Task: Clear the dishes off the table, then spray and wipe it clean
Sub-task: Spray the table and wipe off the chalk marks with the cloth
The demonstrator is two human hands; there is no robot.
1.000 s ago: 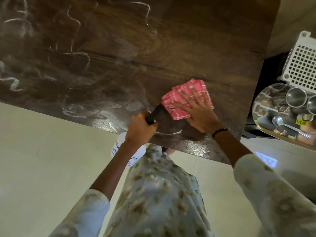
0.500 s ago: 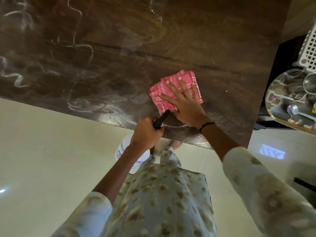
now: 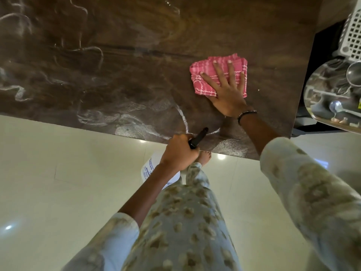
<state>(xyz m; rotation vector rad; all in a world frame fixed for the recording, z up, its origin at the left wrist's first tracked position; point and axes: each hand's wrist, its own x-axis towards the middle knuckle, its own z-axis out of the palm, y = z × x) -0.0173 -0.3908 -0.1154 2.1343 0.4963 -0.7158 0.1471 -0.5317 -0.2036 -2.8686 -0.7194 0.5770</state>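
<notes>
The left hand (image 3: pixel 178 151) is nearest, just at the near edge of the worktop (image 3: pixel 136 55). Its fingers are curled tight around the neck of a spray bottle (image 3: pixel 154 171). The white bottle hangs below the hand, over the pale floor (image 3: pixel 58 173), and its black nozzle (image 3: pixel 198 137) pokes out over the worktop edge.

A bit farther in, the right hand (image 3: pixel 227 89) lies flat on a folded pink cloth (image 3: pixel 203 83). Its fingers are straight and spread out, and they press the cloth down on the wood. A dark band (image 3: pixel 246 114) goes round the wrist.

The pink cloth has thin white lines on it. It sits near the right end of the worktop, a little way in from the near edge.

The worktop is dark brown wood. White wet streaks and curly smears cover its left part and the near edge. The wood beyond the cloth looks bare and wide.

Past the right edge are a shiny metal tray (image 3: pixel 320 90) with a spoon (image 3: pixel 338 108) and a cup (image 3: pixel 354 75), and a white basket (image 3: pixel 351 36)
</notes>
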